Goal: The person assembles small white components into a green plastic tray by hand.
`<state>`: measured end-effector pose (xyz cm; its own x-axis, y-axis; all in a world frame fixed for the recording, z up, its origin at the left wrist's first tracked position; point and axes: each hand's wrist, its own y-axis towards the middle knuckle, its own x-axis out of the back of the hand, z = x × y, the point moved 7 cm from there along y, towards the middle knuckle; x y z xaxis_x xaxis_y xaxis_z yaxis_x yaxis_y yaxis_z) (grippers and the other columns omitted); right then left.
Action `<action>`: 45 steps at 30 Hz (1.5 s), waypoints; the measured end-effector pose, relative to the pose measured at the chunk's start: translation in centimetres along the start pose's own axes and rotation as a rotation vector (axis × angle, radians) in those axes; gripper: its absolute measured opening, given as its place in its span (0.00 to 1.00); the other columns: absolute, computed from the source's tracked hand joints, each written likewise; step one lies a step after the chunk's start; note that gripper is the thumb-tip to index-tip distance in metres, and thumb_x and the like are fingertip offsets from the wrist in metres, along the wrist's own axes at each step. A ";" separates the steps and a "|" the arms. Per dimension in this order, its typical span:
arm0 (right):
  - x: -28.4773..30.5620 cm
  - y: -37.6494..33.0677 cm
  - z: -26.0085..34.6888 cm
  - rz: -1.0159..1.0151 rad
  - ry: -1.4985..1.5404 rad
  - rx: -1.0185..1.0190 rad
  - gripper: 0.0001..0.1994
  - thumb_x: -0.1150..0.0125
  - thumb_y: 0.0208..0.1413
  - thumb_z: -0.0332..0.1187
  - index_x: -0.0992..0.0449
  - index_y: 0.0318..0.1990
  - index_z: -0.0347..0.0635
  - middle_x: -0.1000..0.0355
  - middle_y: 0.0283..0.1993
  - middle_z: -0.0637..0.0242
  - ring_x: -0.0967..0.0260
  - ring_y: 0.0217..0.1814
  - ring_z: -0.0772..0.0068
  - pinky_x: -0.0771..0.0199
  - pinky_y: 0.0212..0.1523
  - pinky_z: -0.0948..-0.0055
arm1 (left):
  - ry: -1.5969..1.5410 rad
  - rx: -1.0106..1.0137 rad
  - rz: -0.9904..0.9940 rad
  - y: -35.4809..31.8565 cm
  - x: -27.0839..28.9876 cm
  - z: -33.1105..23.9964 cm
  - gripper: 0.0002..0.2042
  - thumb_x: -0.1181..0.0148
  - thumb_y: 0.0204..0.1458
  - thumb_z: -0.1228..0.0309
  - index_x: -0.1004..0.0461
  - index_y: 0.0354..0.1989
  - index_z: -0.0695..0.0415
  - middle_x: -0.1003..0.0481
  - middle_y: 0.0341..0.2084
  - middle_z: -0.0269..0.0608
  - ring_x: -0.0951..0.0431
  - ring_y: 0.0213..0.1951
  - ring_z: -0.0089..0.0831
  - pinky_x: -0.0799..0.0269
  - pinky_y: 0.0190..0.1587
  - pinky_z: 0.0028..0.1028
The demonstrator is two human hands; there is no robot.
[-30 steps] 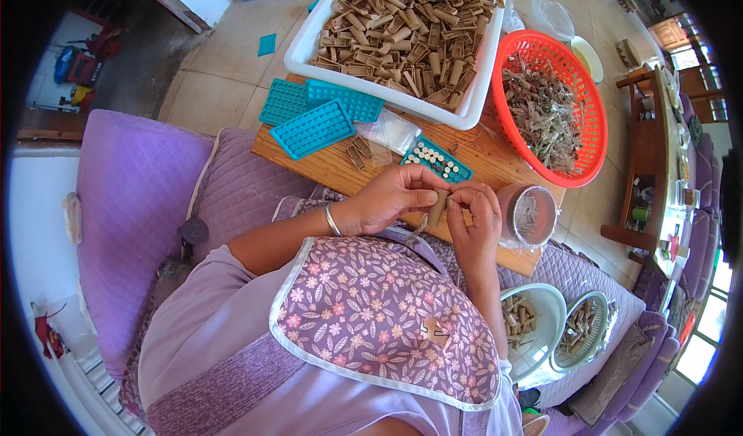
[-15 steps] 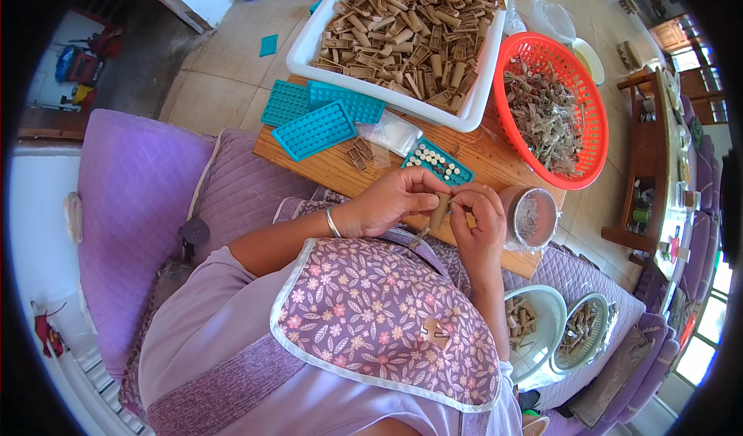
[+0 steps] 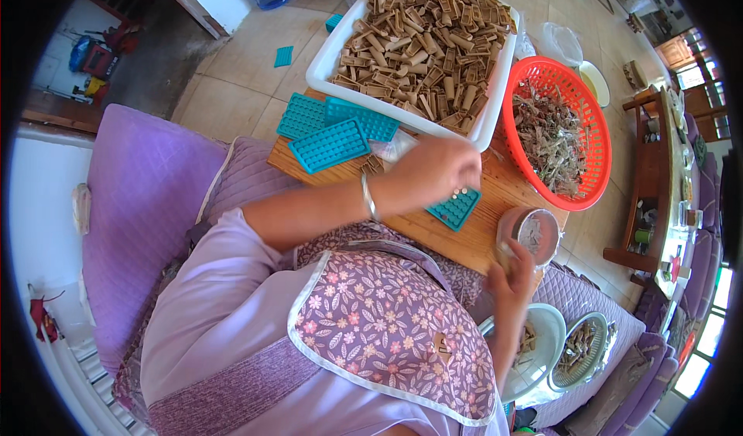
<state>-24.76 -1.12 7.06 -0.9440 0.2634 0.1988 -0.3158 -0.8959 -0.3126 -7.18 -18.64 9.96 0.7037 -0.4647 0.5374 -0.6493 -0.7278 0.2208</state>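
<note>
My left hand (image 3: 443,169) is over a small teal tray (image 3: 458,213) with little round white pieces in its cells. It is smeared by motion, with the fingers curled downward, so I cannot tell what they hold. My right hand (image 3: 511,280) is raised beside a pinkish round tub (image 3: 548,242), thumb and fingers bent together around something tan that I cannot make out. Beyond my left hand, a large white bin (image 3: 329,80) is heaped with brown half-tube pieces (image 3: 429,45).
Several teal trays (image 3: 329,146) overlap at the left of the wooden table (image 3: 484,242). A red basket (image 3: 600,138) of shredded plastic-like scraps stands at the right. Two pale green baskets (image 3: 559,339) with brown pieces sit near my right forearm. A brown piece (image 3: 442,346) lies on my flowered apron.
My hands held a brown tube piece together; now they are apart. The left has gone out over the small teal tray, the right has moved down and right by the tub.
</note>
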 end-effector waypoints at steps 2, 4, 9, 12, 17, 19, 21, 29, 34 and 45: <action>5.4 -2.6 -0.3 -0.218 -0.158 -0.060 0.21 0.44 0.52 0.18 0.35 0.56 0.38 0.33 0.34 0.70 0.36 0.29 0.79 0.34 0.29 0.80 | 0.458 -0.085 -0.290 3.2 4.5 1.6 0.02 0.43 0.46 0.72 0.26 0.24 0.54 0.26 0.27 0.41 0.28 0.36 0.41 0.31 0.40 0.39; 11.0 -4.9 -0.7 -0.294 -0.733 -0.171 0.17 0.43 0.50 0.21 0.30 0.50 0.40 0.31 0.33 0.62 0.32 0.34 0.67 0.32 0.37 0.70 | 0.706 -0.114 -0.298 6.0 7.0 5.3 0.03 0.42 0.45 0.72 0.26 0.24 0.55 0.26 0.26 0.43 0.27 0.35 0.42 0.31 0.40 0.39; 22.0 -10.5 -10.2 -0.363 -1.328 -0.408 0.15 0.40 0.49 0.29 0.28 0.47 0.42 0.28 0.41 0.52 0.31 0.44 0.46 0.33 0.44 0.54 | 0.926 0.026 -0.151 9.4 7.4 11.0 0.07 0.37 0.40 0.67 0.22 0.21 0.58 0.23 0.28 0.46 0.24 0.37 0.42 0.30 0.43 0.35; 20.9 -11.4 -8.5 -0.432 -1.419 -0.408 0.16 0.40 0.50 0.30 0.29 0.47 0.40 0.28 0.45 0.52 0.31 0.47 0.46 0.32 0.47 0.55 | 0.960 0.023 -0.138 10.4 7.3 12.9 0.06 0.40 0.39 0.70 0.20 0.23 0.58 0.22 0.30 0.46 0.24 0.38 0.40 0.30 0.44 0.33; 6.9 -2.7 0.8 -0.372 -0.932 0.208 0.17 0.38 0.48 0.25 0.28 0.48 0.37 0.29 0.48 0.53 0.32 0.51 0.50 0.33 0.52 0.61 | 0.896 -0.001 -0.183 9.8 7.4 12.5 0.08 0.42 0.38 0.72 0.23 0.26 0.63 0.24 0.31 0.49 0.24 0.39 0.44 0.31 0.47 0.37; -1.2 0.7 1.2 -0.077 -0.697 0.401 0.14 0.39 0.48 0.24 0.25 0.44 0.38 0.28 0.47 0.55 0.31 0.52 0.55 0.31 0.51 0.64 | 0.907 0.033 -0.169 9.4 7.8 12.3 0.07 0.42 0.39 0.71 0.23 0.26 0.60 0.24 0.30 0.48 0.24 0.38 0.44 0.30 0.45 0.38; -10.1 2.1 2.8 0.292 -0.642 0.570 0.11 0.40 0.49 0.27 0.24 0.42 0.41 0.27 0.43 0.55 0.30 0.48 0.52 0.29 0.48 0.61 | 0.709 0.152 -0.227 8.9 9.4 11.7 0.05 0.41 0.41 0.70 0.24 0.24 0.58 0.24 0.28 0.46 0.24 0.35 0.44 0.28 0.40 0.39; -19.3 3.1 5.5 0.499 -0.540 0.891 0.08 0.41 0.47 0.24 0.25 0.37 0.39 0.27 0.37 0.55 0.29 0.39 0.51 0.27 0.40 0.59 | -0.163 0.143 -0.119 -4.2 11.3 3.6 0.14 0.35 0.47 0.72 0.33 0.39 0.58 0.26 0.31 0.36 0.26 0.34 0.24 0.30 0.38 0.28; -7.3 7.3 9.6 -0.262 -0.542 0.816 0.08 0.40 0.47 0.20 0.24 0.35 0.38 0.28 0.34 0.59 0.30 0.35 0.60 0.28 0.36 0.65 | -0.133 0.139 0.215 -12.3 4.7 3.2 0.21 0.37 0.48 0.73 0.30 0.53 0.53 0.25 0.41 0.35 0.25 0.42 0.28 0.30 0.47 0.28; 7.1 19.8 12.3 -0.509 -0.853 0.707 0.06 0.39 0.47 0.24 0.21 0.34 0.42 0.27 0.37 0.59 0.29 0.40 0.57 0.29 0.42 0.63 | -0.391 0.200 0.522 -13.3 -0.6 4.9 0.15 0.43 0.56 0.67 0.26 0.52 0.53 0.24 0.45 0.38 0.25 0.46 0.27 0.31 0.50 0.26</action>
<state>-36.55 -21.36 13.73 -0.2777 0.5598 0.7807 -0.2583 -0.8263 0.5006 2.42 -11.16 2.73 0.3900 -0.9008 0.1912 -0.8926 -0.4208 -0.1620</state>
